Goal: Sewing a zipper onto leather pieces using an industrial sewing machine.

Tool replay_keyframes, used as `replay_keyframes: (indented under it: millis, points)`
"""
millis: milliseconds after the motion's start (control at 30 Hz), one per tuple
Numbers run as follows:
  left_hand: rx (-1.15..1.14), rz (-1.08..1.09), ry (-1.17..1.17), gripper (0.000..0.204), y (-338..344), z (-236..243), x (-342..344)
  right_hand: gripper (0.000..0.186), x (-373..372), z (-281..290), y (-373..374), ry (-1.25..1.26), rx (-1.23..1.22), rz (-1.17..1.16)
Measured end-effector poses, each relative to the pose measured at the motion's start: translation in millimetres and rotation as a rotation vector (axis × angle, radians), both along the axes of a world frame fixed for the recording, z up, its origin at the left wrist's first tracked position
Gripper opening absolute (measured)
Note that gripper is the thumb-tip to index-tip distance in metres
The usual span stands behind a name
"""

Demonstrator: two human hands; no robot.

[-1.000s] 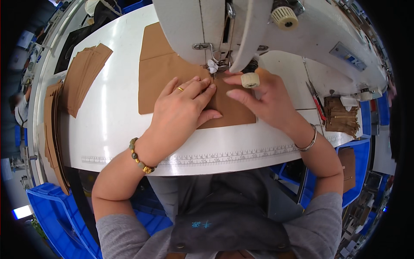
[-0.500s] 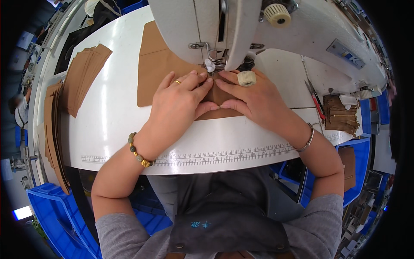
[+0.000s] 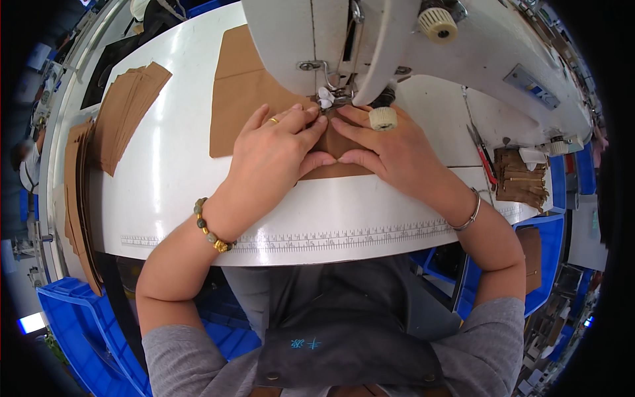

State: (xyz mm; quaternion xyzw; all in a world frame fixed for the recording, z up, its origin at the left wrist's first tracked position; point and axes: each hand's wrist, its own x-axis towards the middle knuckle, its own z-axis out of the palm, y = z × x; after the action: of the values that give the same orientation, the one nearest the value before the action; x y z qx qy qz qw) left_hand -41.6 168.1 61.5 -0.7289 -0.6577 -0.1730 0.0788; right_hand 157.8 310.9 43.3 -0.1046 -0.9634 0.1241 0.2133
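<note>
A brown fabric panel lies on the white sewing table, its right part under the presser foot of a sewing machine. My left hand grips the panel just left of the foot, fingers bent over it. On the other side my right hand holds the same panel, index finger and thumb reaching in. Both thumb tips meet near the panel's front edge, and the cloth between them is slightly raised. My fingers and the machine head hide part of the panel. The needle point is too small to make out.
Stacked brown pieces lie at the left, with more hanging over the table edge. Red-handled snips and a bundle of brown zipper strips lie right. Blue bins flank the table. A ruler strip runs along the front.
The view has shifted slightly, so the machine appears a little farther right. Both hands keep nearly the same place and hold on the panel.
</note>
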Motion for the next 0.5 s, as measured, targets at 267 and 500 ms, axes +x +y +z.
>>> replay_keyframes:
  millis: [267,500]
  points:
    - [0.028,-0.006,0.016,0.059,-0.8,-3.5,0.4,0.049,-0.1,-0.3,0.2,0.019,0.015,0.011]
    - [0.033,-0.001,0.008,0.060,-0.1,-3.9,0.7,0.046,0.7,12.5,-1.3,0.001,0.078,0.038]
